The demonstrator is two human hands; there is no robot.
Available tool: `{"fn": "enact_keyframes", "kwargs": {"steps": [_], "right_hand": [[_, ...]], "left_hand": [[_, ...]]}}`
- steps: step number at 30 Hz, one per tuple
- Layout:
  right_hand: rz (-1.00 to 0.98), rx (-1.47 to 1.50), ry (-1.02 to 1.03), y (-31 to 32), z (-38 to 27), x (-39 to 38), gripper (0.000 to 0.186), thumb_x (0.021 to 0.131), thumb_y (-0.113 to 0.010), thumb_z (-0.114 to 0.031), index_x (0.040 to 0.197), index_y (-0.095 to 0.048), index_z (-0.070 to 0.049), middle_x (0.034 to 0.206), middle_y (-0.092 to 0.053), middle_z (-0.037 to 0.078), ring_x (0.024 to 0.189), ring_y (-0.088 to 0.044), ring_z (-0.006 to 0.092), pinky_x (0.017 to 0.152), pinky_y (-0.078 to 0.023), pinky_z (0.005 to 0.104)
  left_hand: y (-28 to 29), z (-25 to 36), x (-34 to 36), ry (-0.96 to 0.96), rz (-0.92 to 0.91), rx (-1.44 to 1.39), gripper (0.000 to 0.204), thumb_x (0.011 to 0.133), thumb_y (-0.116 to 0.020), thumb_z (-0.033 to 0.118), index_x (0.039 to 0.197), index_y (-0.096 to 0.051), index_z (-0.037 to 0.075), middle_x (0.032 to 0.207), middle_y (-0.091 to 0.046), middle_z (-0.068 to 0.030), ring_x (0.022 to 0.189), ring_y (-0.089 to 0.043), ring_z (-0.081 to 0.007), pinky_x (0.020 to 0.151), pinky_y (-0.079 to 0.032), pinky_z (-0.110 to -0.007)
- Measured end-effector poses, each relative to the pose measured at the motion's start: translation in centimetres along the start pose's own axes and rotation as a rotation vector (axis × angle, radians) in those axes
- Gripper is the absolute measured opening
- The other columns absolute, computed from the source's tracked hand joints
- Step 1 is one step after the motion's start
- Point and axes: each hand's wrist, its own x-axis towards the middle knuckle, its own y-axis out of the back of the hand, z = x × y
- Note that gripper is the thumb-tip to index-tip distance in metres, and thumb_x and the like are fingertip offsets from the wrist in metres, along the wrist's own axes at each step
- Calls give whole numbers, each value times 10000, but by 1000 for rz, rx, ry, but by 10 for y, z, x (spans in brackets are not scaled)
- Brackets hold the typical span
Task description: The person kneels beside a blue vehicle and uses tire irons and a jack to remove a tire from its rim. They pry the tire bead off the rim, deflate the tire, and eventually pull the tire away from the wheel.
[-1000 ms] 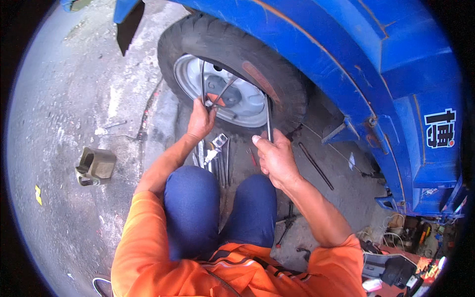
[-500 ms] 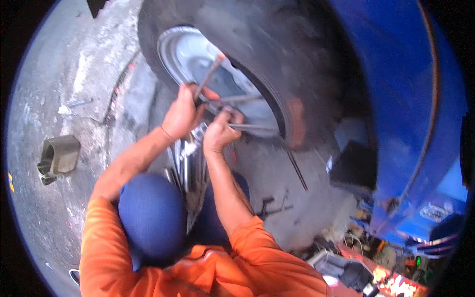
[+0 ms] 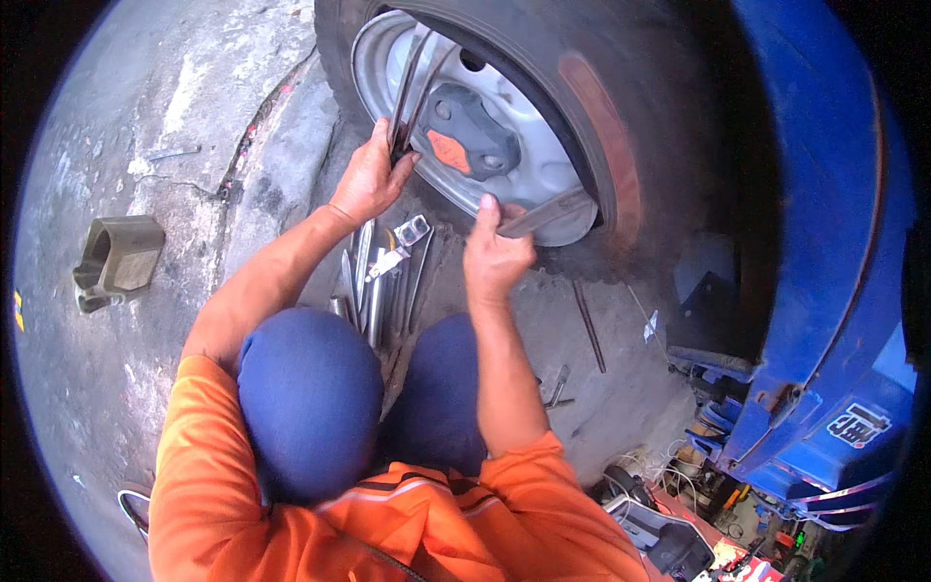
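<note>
A large black tyre (image 3: 669, 126) stands in front of me on a pale grey wheel rim (image 3: 543, 126) with a dark hub and an orange patch. My left hand (image 3: 369, 179) is closed round two long tyre levers (image 3: 417, 82), which reach up across the rim's left part. My right hand (image 3: 497, 260), thumb up, grips a flat tyre lever (image 3: 553, 212) lying across the lower right of the rim, its far end at the tyre's inner edge. Below my left hand, several metal bars (image 3: 388, 301) and a small silver packet (image 3: 412, 231) lie on the ground between my knees.
A hollow metal block (image 3: 121, 257) stands on the concrete at left. A thin rod (image 3: 589, 328) and a small tool (image 3: 558, 386) lie right of my knees. Blue vehicle bodywork (image 3: 824, 223) fills the right side. Assorted parts and a grey tray (image 3: 659, 533) sit at lower right.
My hands have moved apart, the right one going rightward with one lever. The levers in my left hand now lie nearly side by side. The whole view has also shifted.
</note>
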Motion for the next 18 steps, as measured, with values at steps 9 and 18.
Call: {"fn": "enact_keyframes", "kwargs": {"steps": [9, 18], "right_hand": [[-155, -323, 27, 56, -14, 18, 404, 809, -702, -413, 694, -594, -41, 602, -611, 214, 595, -623, 423, 529, -483, 488], [-553, -939, 122, 175, -28, 47, 309, 825, -673, -358, 747, -643, -60, 632, -639, 209, 611, -658, 387, 574, -529, 468]], "left_hand": [[13, 16, -17, 465, -215, -432, 146, 887, -614, 64, 1008, -533, 72, 677, -557, -10, 494, -532, -100, 424, -434, -255], [24, 16, -7, 448, -232, -389, 53, 890, -567, 89, 873, -526, 59, 563, -522, -8, 392, -513, -110, 322, -377, -264]]}}
